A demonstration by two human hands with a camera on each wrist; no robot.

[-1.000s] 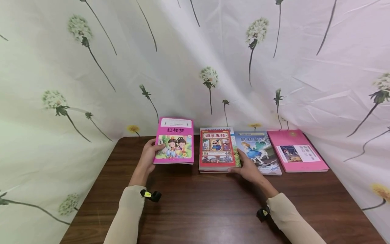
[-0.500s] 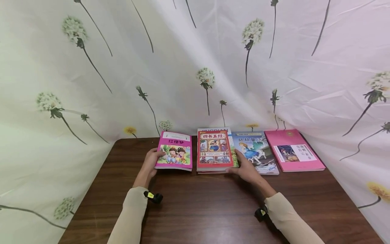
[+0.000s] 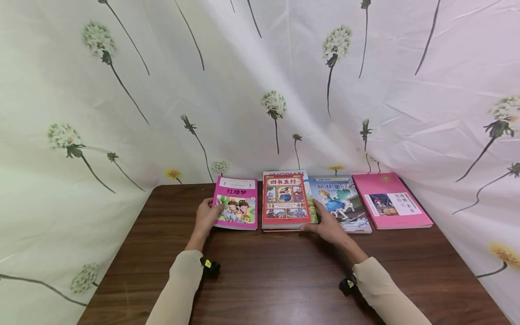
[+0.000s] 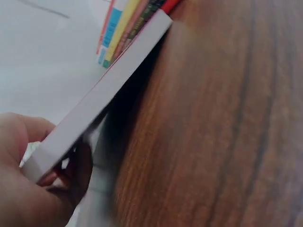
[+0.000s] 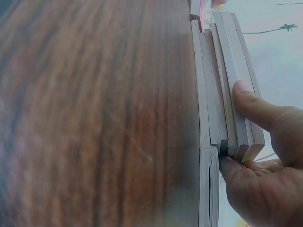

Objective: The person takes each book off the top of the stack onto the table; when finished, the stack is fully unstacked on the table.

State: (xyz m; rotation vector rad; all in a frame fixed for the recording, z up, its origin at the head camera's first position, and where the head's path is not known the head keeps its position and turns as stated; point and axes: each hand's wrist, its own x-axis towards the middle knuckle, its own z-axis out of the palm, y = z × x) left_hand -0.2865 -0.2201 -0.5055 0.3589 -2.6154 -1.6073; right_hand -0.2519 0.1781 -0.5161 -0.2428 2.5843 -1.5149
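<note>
Here, a magenta paperback (image 3: 236, 210) just left of a red-topped book stack (image 3: 285, 198).
The left hand (image 3: 206, 217) pinches the paperback's left edge, thumb on cover; the right hand (image 3: 330, 225), half-closed, grips the stack's near-right corner.

I am monitoring a long, plain cream fabric left sleeve (image 3: 175, 285) and a matching cream right sleeve (image 3: 387, 289). A compact, black left wrist camera (image 3: 213, 269) and a similar black right wrist camera (image 3: 345, 287) are each displaying a small yellow label (image 3: 207, 263).
</note>
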